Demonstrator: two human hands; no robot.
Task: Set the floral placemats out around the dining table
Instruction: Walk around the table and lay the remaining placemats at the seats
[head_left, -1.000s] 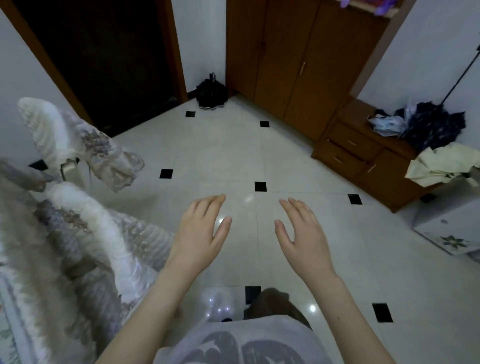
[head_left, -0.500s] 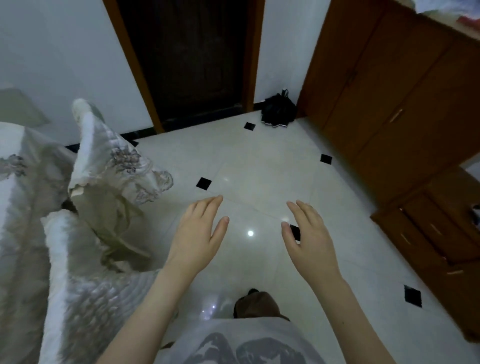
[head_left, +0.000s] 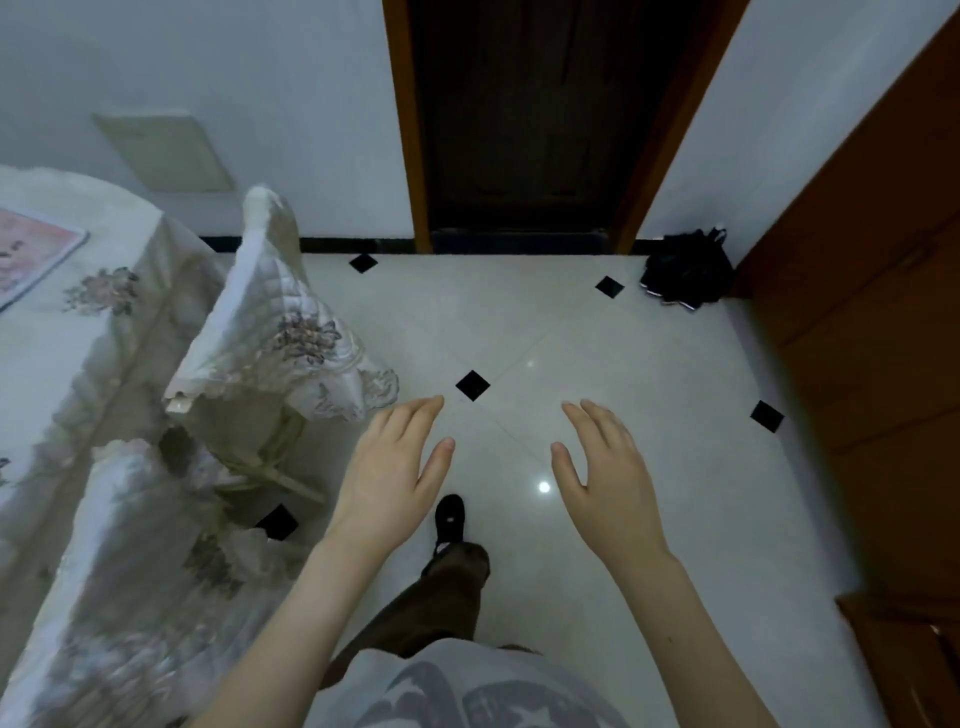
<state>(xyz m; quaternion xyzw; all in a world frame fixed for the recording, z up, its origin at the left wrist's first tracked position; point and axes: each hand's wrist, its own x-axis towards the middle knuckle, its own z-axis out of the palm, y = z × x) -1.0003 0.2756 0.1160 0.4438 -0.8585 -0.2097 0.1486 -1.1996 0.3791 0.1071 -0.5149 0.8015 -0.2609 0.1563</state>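
My left hand (head_left: 397, 467) and my right hand (head_left: 605, 475) hover palm-down over the tiled floor, fingers apart, holding nothing. The dining table (head_left: 62, 332) stands at the left under a white cloth with flower prints. One pinkish floral placemat (head_left: 28, 254) lies on it at the far left edge of the view, partly cut off. Both hands are well to the right of the table and touch nothing.
Two chairs in white flowered covers stand beside the table, one near (head_left: 109, 571) and one farther (head_left: 275, 322). A dark doorway (head_left: 524, 119) is straight ahead, a black bag (head_left: 685, 273) in the corner, and a wooden wardrobe (head_left: 872, 291) along the right. My foot (head_left: 449, 517) steps forward.
The view has swung left: the wardrobe and drawers slid right, the doorway came to the centre, and the table with a placemat came into view. My hands stayed open in front.
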